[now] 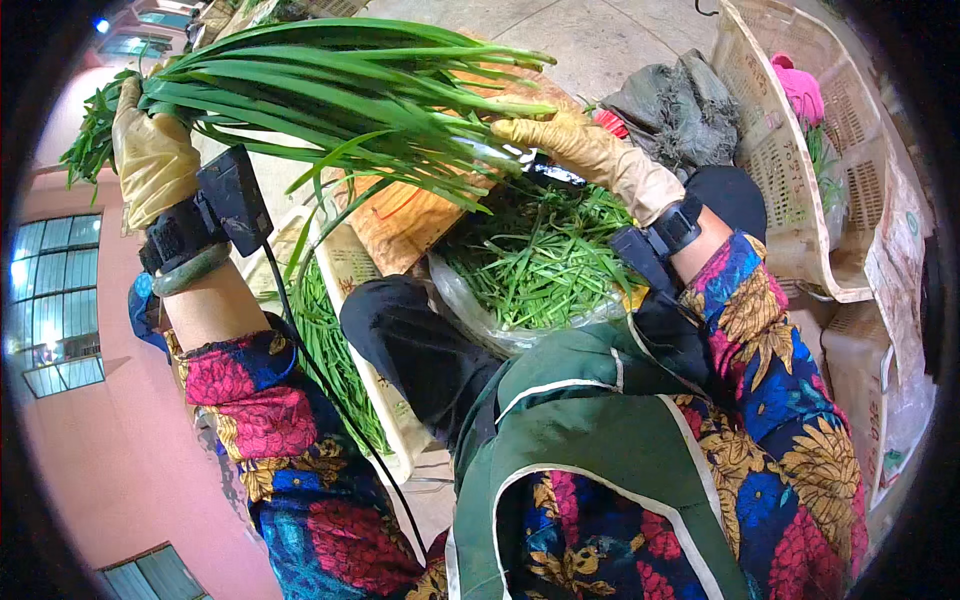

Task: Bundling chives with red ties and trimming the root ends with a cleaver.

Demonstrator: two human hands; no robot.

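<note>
A large bunch of garlic chives [330, 75], long flat green leaves with pale stem ends, is held up across the far side. My left hand [155, 155], in a yellowish glove, is closed round its leafy end at the left. At the stem ends, my right hand [575, 140], gloved too, has its fingers closed on some stems; the fingertips are partly hidden. Below it, in front of my lap, a clear plastic bag [490, 335] holds a heap of short green trimmings [545, 260]. An orange-brown sack [400, 225] lies under the bunch.
A pale crate [395, 445] with more long greens [340, 350] stands at my left knee. Tall beige plastic crates [775, 180] rise on the right, with a pink item [797, 90] in one. A crumpled dark grey sack [680, 110] lies at the far right. A pink wall [150, 440] is at left.
</note>
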